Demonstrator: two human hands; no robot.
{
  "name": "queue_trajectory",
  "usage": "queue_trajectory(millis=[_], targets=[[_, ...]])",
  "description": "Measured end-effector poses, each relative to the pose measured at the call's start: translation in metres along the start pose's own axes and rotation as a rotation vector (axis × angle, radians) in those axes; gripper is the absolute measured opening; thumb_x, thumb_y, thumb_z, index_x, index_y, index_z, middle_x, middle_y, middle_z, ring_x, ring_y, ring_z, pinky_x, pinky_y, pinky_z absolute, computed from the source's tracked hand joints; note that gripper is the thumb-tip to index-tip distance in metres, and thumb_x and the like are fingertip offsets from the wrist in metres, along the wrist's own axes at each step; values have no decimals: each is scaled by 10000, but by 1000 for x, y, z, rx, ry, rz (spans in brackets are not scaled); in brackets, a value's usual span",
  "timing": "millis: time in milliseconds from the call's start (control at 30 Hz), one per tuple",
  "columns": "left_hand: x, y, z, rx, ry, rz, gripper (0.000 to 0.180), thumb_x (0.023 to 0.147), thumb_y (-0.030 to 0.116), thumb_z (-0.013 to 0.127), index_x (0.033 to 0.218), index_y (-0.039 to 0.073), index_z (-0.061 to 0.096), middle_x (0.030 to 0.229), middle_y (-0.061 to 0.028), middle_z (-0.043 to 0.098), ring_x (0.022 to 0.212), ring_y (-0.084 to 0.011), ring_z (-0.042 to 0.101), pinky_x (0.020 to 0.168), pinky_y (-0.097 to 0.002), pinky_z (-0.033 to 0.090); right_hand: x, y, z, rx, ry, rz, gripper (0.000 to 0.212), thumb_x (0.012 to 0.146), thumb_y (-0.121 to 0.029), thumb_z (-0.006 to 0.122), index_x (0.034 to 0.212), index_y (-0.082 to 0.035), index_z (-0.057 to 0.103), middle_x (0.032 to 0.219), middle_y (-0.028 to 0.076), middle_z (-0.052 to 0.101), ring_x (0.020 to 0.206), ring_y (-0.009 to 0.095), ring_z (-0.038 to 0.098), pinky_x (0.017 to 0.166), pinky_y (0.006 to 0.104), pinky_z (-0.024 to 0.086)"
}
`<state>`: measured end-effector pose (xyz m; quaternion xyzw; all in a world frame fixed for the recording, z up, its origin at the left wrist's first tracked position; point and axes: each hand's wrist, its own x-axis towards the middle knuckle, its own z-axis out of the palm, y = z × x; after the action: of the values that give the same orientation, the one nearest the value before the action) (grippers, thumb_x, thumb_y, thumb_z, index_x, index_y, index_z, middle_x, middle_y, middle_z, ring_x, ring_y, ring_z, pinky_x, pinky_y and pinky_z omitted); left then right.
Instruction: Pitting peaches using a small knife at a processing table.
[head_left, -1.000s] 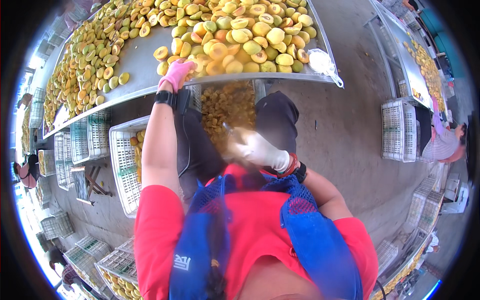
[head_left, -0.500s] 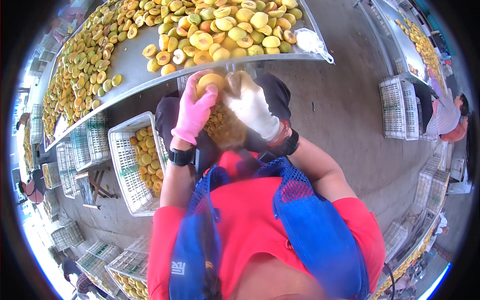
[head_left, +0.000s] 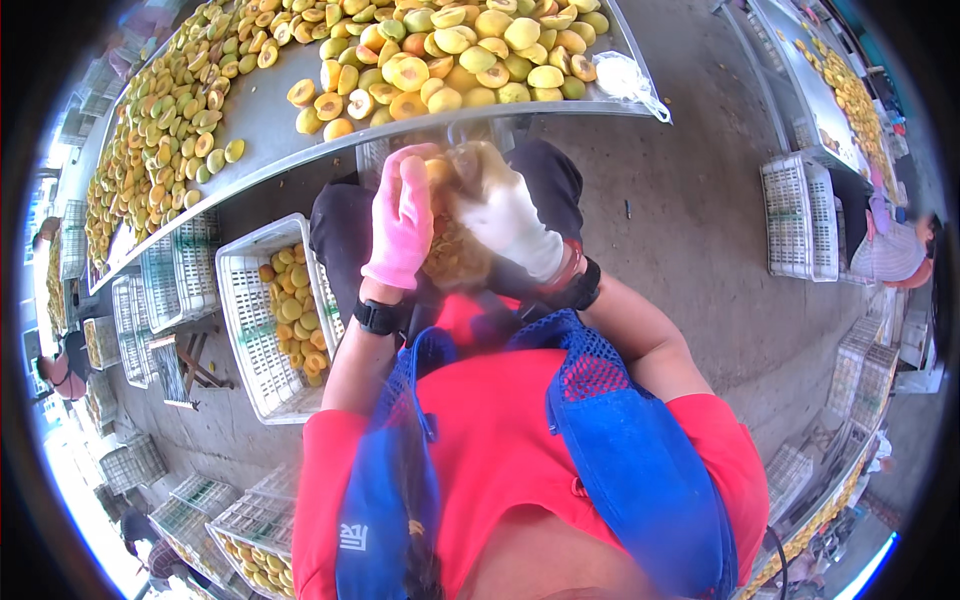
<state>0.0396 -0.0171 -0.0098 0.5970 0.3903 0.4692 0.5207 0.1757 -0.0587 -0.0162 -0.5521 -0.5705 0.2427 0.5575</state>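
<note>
My left hand (head_left: 402, 225), in a pink glove, is raised under the edge of the metal table with its fingers bent around a yellow peach (head_left: 437, 171), most of which is hidden. Pressed close on the other side is my right hand (head_left: 503, 212), in a white glove with brown-stained fingertips. Its fingers are curled and smeared by motion, and what they hold is hidden. Below both hands, between my knees, a container of pits and scraps (head_left: 455, 258) shows in part. On the table (head_left: 275, 112) lie heaped halved peaches (head_left: 460, 60), some with the pit showing.
A white plastic crate (head_left: 258, 365) of peach halves stands by my left leg. More crates (head_left: 180, 285) stand under the table and behind. A white plastic bag (head_left: 622, 77) lies at the table's right corner. At far right, a person (head_left: 890, 245) sits near another crate (head_left: 800, 215).
My left hand has turned, its fingers now more upright, and covers more of the peach. My right hand has stayed close against it. The table's peaches look the same.
</note>
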Motion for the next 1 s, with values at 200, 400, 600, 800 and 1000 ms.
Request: queue_trajectory(millis=[200,400,600,800,1000], targets=[[-3,-7,3,177,3,36,296,967,189,558,1217,32,585,1113,-120,656,1015,-227,625,902,-328,483,-2,2,6,24,59,-12,236,830,-78,708,952,-50,508,670,95,554,548,241,584,543,345,472],[2,-9,-5,466,32,228,337,1001,201,487,1269,1,533,1217,-108,619,1069,-178,606,946,-300,471,-6,-7,3,-62,104,-45,200,841,-94,692,957,-45,536,654,168,589,576,330,633,508,383,463],[6,4,-13,-264,63,-94,480,1037,454,400,1226,38,549,1137,-124,657,887,-173,643,785,-307,528,-17,0,-3,-45,-225,102,193,880,-145,655,971,-20,539,701,200,603,642,391,631,575,422,479],[6,5,-9,-364,58,-57,430,1052,401,394,1200,22,533,1109,-141,662,880,-192,652,801,-329,539,-18,-12,5,131,-261,205,199,903,-152,635,966,13,544,765,229,612,724,394,631,650,402,486],[4,7,-2,-387,53,-90,428,1051,406,393,1191,17,503,1073,-143,652,866,-213,653,785,-332,538,-22,-13,9,135,-247,166,176,919,-123,614,957,32,540,736,171,603,647,251,599,642,370,487]])
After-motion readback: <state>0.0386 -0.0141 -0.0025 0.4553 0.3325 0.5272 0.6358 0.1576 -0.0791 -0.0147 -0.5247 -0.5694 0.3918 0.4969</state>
